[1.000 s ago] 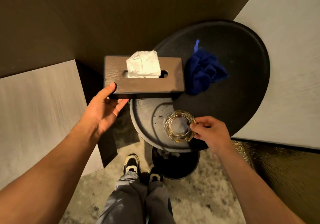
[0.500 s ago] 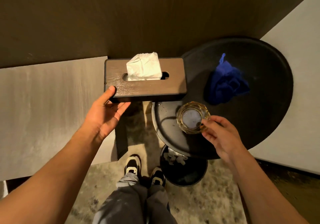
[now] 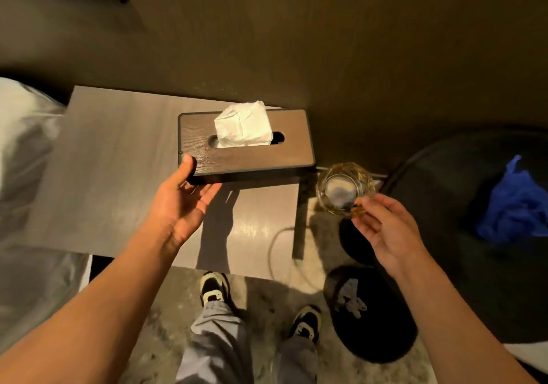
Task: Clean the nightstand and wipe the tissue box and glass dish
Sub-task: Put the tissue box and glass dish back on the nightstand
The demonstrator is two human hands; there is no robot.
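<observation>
My left hand (image 3: 184, 199) grips the near left corner of the brown wooden tissue box (image 3: 255, 152), thumb on top, fingers under it; a white tissue sticks out of its slot. The box is held over the back right part of the pale nightstand top (image 3: 118, 161). My right hand (image 3: 382, 226) pinches the rim of the clear glass dish (image 3: 344, 188), held in the air just right of the nightstand's edge. A crumpled blue cloth (image 3: 516, 205) lies on the round black table (image 3: 444, 205) at the right.
A dark round bin (image 3: 373, 318) with paper in it stands on the floor under my right arm. A white bed and pillow (image 3: 20, 152) border the nightstand on the left. A dark wall runs behind. My feet stand in front of the nightstand.
Both hands have carried the tissue box and the glass dish leftward from over the black table toward the nightstand; the view has swung left with them.
</observation>
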